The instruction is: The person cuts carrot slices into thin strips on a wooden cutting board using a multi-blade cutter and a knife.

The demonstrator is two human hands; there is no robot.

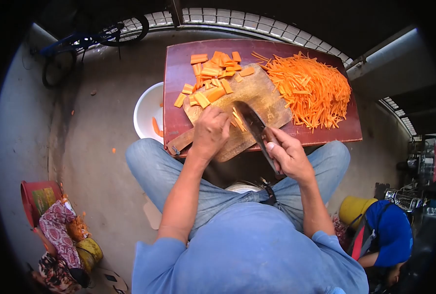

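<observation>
My right hand (290,154) is wrapped round the handle of a dark-bladed cleaver (249,117), whose blade is over the wooden cutting board (264,93). My left hand (211,130) rests at the board's near left part, fingers curled; what lies under the fingertips is hidden. Between that hand and the blade are a few thin carrot strips (238,120). Flat carrot slices (210,71) are heaped at the far left of the board and on the red table (183,54). A large pile of shredded carrot (313,90) lies to the right.
A white bowl (144,110) with some carrot in it stands left of the table. Behind on the left are a bicycle (76,49) and a grille. At lower left is a person near a red bucket (32,196); at lower right, another person in blue (388,230) beside a yellow bucket (355,210).
</observation>
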